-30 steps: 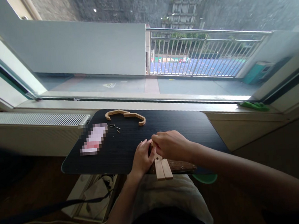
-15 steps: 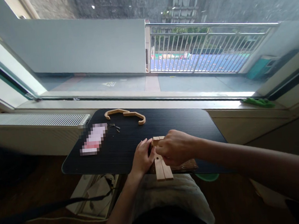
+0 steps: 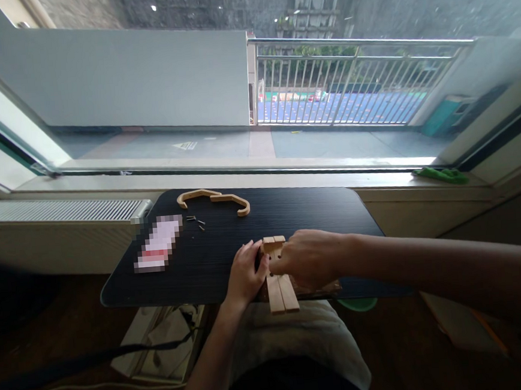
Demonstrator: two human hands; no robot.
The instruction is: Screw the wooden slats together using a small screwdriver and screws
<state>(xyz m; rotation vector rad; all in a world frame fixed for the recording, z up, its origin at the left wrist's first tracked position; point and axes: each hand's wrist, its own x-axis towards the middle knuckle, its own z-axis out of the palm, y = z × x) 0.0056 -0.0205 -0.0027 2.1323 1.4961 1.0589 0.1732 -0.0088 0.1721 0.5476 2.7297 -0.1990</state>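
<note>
Two pale wooden slats (image 3: 283, 295) lie side by side at the table's front edge, their near ends jutting out over my lap. Small dark holes show in them, and a raised wooden block (image 3: 274, 243) stands at the far end. My left hand (image 3: 246, 272) is closed along their left side, its thumb pressing the wood. Over their right side my right hand (image 3: 308, 257) is curled, fingers bent in; whatever they hold is hidden. Beneath the slats lies something brown and shiny (image 3: 326, 288), mostly covered.
On the dark table (image 3: 207, 265), two curved wooden hooks (image 3: 234, 202) lie at the back, with several small screws (image 3: 194, 219) near them. A blurred pale sheet (image 3: 160, 244) is at the left. Below are an open box (image 3: 157, 347) and a green bowl (image 3: 359, 304). A window stands behind.
The right hand has turned and shifted slightly, uncovering more holes in the slats. My left hand keeps its place on the wood. The whole view has moved a little.
</note>
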